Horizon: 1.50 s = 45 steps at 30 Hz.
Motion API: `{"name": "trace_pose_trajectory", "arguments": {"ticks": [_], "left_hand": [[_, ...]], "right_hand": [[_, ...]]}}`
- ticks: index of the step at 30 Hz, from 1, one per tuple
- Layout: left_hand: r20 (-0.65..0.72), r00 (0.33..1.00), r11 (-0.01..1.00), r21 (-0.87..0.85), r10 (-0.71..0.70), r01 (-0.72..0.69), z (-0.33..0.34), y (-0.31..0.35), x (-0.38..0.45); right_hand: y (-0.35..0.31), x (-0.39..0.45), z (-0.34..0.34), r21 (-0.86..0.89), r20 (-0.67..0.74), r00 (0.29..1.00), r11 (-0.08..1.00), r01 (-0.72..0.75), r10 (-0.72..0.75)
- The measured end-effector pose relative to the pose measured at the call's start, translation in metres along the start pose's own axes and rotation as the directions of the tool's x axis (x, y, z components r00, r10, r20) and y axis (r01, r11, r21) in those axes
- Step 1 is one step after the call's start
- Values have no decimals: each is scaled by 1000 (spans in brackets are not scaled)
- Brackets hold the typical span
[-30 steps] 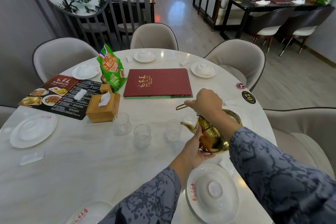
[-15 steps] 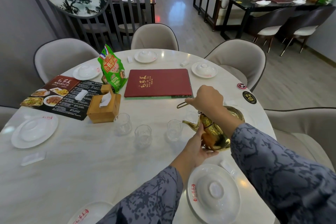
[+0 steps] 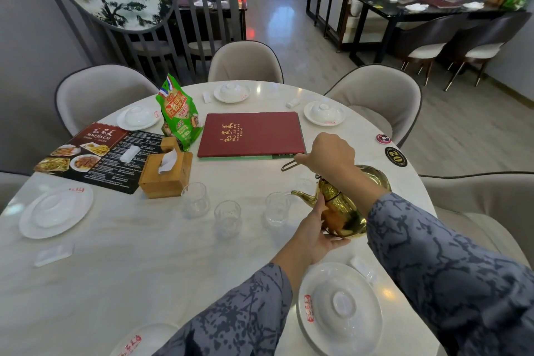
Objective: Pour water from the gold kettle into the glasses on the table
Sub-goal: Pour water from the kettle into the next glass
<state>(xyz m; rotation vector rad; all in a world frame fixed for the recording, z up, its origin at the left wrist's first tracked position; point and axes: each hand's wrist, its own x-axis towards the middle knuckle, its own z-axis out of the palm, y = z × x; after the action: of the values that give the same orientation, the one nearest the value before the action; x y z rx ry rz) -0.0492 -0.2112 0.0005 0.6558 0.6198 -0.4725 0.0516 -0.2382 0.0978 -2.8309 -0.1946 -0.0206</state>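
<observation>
The gold kettle (image 3: 341,211) is held just above the round marble table (image 3: 144,263), right of centre. My right hand (image 3: 329,153) grips its thin handle from above. My left hand (image 3: 315,234) cups the kettle's belly from below and the left. The spout points left, its tip at the rim of the rightmost glass (image 3: 276,209). Two more clear glasses stand to the left: the middle one (image 3: 227,218) and the left one (image 3: 196,199). No stream of water is visible.
A red menu (image 3: 251,134) lies behind the kettle. A wooden tissue box (image 3: 166,173), a green snack bag (image 3: 179,114) and a black picture menu (image 3: 95,156) sit at the left. White plates with upturned bowls ring the table, one (image 3: 341,309) near my left arm. Padded chairs surround it.
The kettle and both hands have stayed almost in place, with the spout still at the rightmost glass. The view has shifted slightly.
</observation>
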Motion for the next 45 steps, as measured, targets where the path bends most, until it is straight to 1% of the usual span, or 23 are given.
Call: {"name": "trace_pose_trajectory", "arguments": {"ticks": [10, 17, 20, 24, 30, 35, 41, 45], "left_hand": [[-2, 1000, 1000, -1, 7, -7, -1, -2, 3], [-49, 999, 998, 66, -13, 16, -14, -4, 10], [-86, 996, 998, 64, -24, 30, -19, -4, 14], [-117, 993, 993, 108, -27, 40, -24, -6, 17], [-98, 995, 976, 218, -3, 25, -35, -6, 20], [-107, 993, 950, 311, 57, -21, -42, -9, 12], [-110, 986, 913, 401, 125, -71, -52, -11, -11], [-129, 978, 908, 406, 167, -101, -64, -8, -32]], "right_hand": [[1, -1, 4, 9, 6, 1000, 1000, -10, 10], [12, -6, 15, 81, 3, 996, 993, -89, 89], [20, -8, 25, 102, 2, 993, 987, -121, 121], [30, -10, 35, 173, 0, 984, 969, -173, 176], [44, -26, 32, 297, 0, 970, 926, -233, 244], [50, -43, 32, 398, -32, 968, 892, -216, 249], [36, -64, 23, 412, -77, 973, 896, -166, 216], [16, -75, 18, 438, -70, 984, 891, -117, 163]]}}
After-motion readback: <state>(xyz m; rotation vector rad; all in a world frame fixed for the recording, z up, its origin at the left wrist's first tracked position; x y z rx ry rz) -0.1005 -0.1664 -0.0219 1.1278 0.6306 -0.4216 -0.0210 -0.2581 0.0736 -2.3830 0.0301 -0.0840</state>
